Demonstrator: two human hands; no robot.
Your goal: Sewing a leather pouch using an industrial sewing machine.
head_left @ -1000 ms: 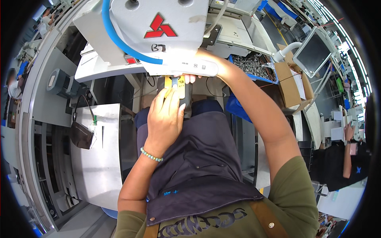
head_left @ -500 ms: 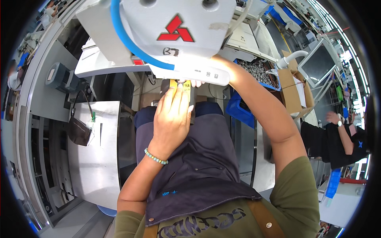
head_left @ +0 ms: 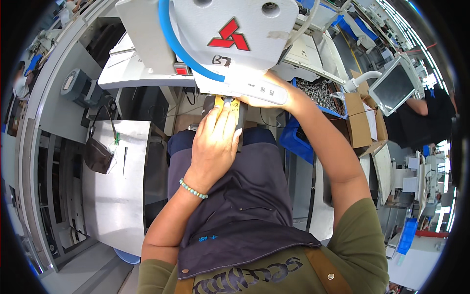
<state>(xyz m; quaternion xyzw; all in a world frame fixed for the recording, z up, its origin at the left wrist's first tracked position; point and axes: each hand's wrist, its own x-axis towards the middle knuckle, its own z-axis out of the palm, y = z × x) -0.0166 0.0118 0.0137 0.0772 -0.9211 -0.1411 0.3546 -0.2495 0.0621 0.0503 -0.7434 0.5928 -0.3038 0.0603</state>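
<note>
My left hand (head_left: pixel 214 149), a beaded bracelet on its wrist, reaches up in front of a white industrial sewing machine (head_left: pixel 193 46). Its fingers lie stretched out on a yellow plate (head_left: pixel 234 113) with a dark surround, below the machine's head. A small dark piece shows at the fingertips, too little of it to name. My right hand (head_left: pixel 270 88) reaches behind the white lamp bar (head_left: pixel 258 90) on the machine's head. The bar and bright glare hide its fingers, so what they hold or touch cannot be seen.
A blue hose (head_left: pixel 177 54) curves down the machine's front. To the right are a blue tray of metal parts (head_left: pixel 318 98), a cardboard box (head_left: pixel 360 122), a blue bin (head_left: pixel 296 139) and a screen (head_left: pixel 393 85). A dark pouch (head_left: pixel 98 157) lies on the left metal table (head_left: pixel 115 196).
The view has shifted slightly, so the machine appears farther right. My right fingertips, visible by the yellow plate before, are hidden now. A co-worker in black at the right has moved farther back.
</note>
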